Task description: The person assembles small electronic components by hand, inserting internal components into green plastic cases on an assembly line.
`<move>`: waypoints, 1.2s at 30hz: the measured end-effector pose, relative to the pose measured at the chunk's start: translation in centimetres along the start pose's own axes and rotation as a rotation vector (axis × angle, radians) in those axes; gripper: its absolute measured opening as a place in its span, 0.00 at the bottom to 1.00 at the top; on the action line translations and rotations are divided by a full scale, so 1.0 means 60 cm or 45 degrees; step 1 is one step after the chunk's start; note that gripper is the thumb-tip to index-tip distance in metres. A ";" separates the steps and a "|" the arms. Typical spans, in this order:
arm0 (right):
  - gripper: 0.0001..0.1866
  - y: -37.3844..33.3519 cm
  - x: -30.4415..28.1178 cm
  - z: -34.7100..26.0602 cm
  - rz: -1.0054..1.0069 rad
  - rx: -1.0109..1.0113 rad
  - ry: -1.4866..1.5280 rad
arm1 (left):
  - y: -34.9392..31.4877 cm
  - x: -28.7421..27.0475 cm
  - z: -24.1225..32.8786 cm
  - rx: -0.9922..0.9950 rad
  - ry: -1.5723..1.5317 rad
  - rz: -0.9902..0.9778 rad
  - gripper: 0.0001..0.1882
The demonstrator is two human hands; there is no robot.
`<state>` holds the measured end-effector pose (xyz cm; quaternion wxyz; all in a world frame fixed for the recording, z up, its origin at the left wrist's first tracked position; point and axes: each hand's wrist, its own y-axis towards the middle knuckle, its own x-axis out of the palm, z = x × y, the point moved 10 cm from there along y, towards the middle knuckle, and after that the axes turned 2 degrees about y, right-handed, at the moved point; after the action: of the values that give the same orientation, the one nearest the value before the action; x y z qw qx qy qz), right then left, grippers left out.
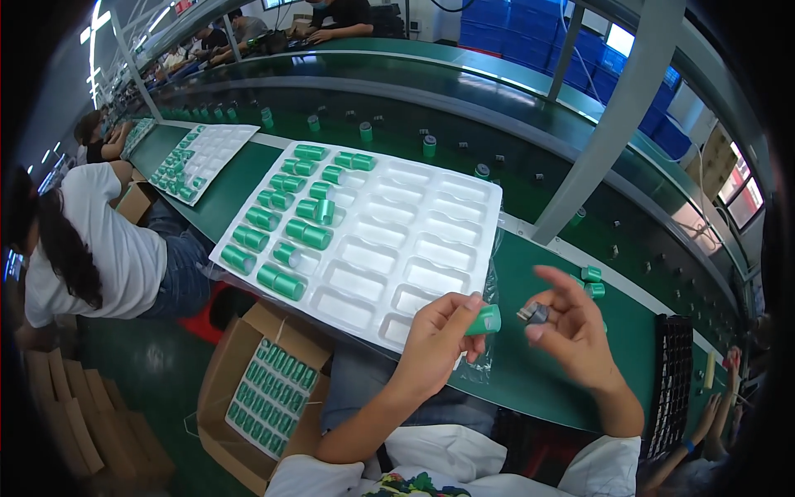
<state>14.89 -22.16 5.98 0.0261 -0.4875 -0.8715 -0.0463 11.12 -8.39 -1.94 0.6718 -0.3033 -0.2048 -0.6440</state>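
Observation:
My left hand [437,341] is closed around a green cylindrical shell [487,320], held level above the bench near the tray's front right corner. Across a small gap, my right hand [575,331] pinches a small dark grey part [537,312] with a metallic end between thumb and fingers. Its index finger is raised. Left of both hands lies a white moulded tray [364,257], with green cylinders [308,234] in its left columns and bare pockets on the right. Several more green cylinders [594,282] stand on the bench behind my right hand.
Beyond the bench, a dark conveyor [389,124] carries spaced green cylinders and small dark parts. A grey post [613,124] rises at the right. An open carton [224,398] with a filled tray stands at lower left. A black rack [669,373] sits at right. Co-workers sit nearby.

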 end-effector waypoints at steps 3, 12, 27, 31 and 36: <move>0.28 -0.005 -0.007 -0.024 -0.083 -0.220 -0.354 | -0.008 0.010 0.000 -0.004 0.053 -0.001 0.13; 0.22 -0.030 0.033 -0.062 -0.245 -0.556 -0.889 | -0.014 0.035 -0.031 -0.092 0.040 -0.052 0.13; 0.22 -0.049 0.042 -0.076 -0.217 -0.769 -1.201 | -0.038 0.060 -0.018 0.053 0.277 -0.047 0.17; 0.22 -0.074 0.071 -0.083 -0.296 -1.001 -1.223 | -0.050 0.077 0.001 0.198 0.888 -0.123 0.24; 0.22 -0.079 0.086 -0.085 -0.331 -1.058 -1.274 | -0.040 0.068 -0.015 0.099 0.775 -0.259 0.18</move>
<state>8.17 -20.78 11.28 -0.5779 -0.3104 -0.7399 -0.1494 9.00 -12.03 0.46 0.6454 -0.0489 -0.0481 -0.7607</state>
